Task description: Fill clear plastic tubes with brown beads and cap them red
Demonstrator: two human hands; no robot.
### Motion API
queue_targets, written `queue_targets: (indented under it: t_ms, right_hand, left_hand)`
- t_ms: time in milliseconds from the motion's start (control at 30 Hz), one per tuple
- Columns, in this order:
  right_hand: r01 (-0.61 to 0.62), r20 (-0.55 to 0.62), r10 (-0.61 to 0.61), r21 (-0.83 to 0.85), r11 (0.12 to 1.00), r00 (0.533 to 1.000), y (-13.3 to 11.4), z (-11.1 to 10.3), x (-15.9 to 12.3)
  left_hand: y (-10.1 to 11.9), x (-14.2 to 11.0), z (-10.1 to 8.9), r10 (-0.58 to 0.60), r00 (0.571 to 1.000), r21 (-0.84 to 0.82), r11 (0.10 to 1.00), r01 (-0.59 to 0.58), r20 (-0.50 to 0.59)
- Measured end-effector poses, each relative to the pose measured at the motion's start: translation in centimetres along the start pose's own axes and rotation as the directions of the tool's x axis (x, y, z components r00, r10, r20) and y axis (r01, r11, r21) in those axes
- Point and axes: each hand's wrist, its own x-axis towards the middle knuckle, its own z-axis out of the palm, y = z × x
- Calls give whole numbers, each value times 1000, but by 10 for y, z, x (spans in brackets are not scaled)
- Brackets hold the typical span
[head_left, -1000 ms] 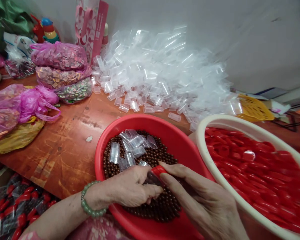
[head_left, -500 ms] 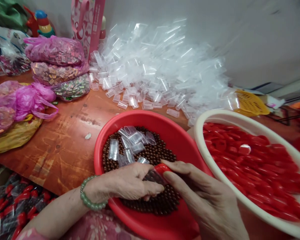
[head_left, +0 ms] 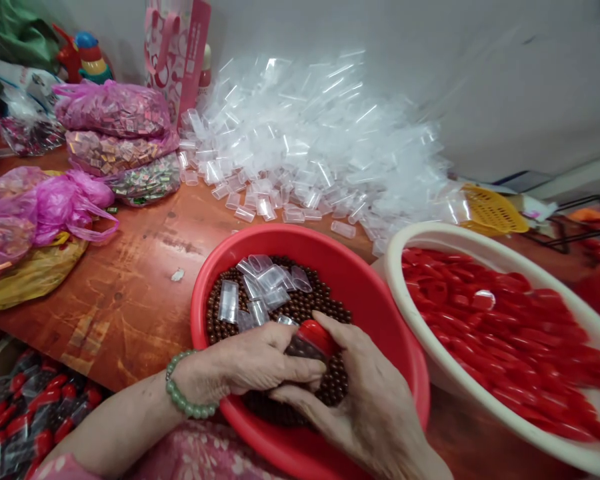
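My left hand (head_left: 265, 360), with a green bead bracelet (head_left: 185, 390) at the wrist, grips a small clear plastic container (head_left: 304, 348) filled with brown balls. A red cap (head_left: 316, 335) sits on the container's right end. Curled around that end, my right hand (head_left: 365, 387) presses its fingers on the cap, its thumb beneath my left fingers. Both hands are over a red basin (head_left: 380, 293) holding many brown balls (head_left: 330, 308). Several empty clear containers (head_left: 270, 277) lie on the balls.
Right of the basin stands a cream tub (head_left: 395, 260) of red caps (head_left: 505, 333). A large heap of clear containers (head_left: 305, 140) lies against the wall. Pink bags (head_left: 115, 110) of small pieces are stacked at left. Capped containers (head_left: 35, 407) fill the lower left. A yellow basket (head_left: 495, 210) is behind the tub.
My right hand has moved left and closed around the capped end, its thumb now under the container. My left hand keeps its hold. The view has shifted slightly.
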Motion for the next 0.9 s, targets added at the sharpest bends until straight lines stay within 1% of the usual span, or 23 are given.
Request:
queue_targets:
  t_ms: [67, 200, 300, 367, 467, 567, 767, 833, 900]
  right_hand:
    - [48, -6, -49, -73, 996, 999, 0, 1, 2]
    - [128, -23, -133, -149, 980, 991, 1, 0, 8]
    - [210, 22, -209, -194, 958, 978, 3, -4, 13]
    - [232, 35, -230, -205, 951, 973, 5, -6, 15]
    - [207, 4, -210, -185, 961, 978, 6, -6, 15]
    - [173, -26, -178, -137, 975, 984, 6, -3, 13]
    - [185, -85, -191, -77, 980, 978, 6, -3, 13]
    - [185, -91, -189, -57, 981, 978, 6, -3, 16]
    - [173, -87, -176, -50, 984, 980, 6, -2, 17]
  left_hand:
    - [-1, 1, 1, 4, 1000, -57, 998, -5, -10]
    - [-3, 2, 3, -4, 1000, -176, 984, -1, -28]
    - [-2, 4, 3, -27, 999, -256, 966, 20, -24]
    - [-1, 6, 3, -39, 999, -287, 957, 33, -14]
    - [2, 6, 2, -39, 999, -278, 960, 37, -1]
    - [4, 6, 3, -40, 999, -273, 961, 35, -14]
    - [2, 4, 3, -16, 1000, -277, 961, 16, 1]
    - [2, 3, 2, 4, 1000, -266, 964, 0, 15]
    - [2, 4, 1, 23, 1000, -261, 965, -21, 6]
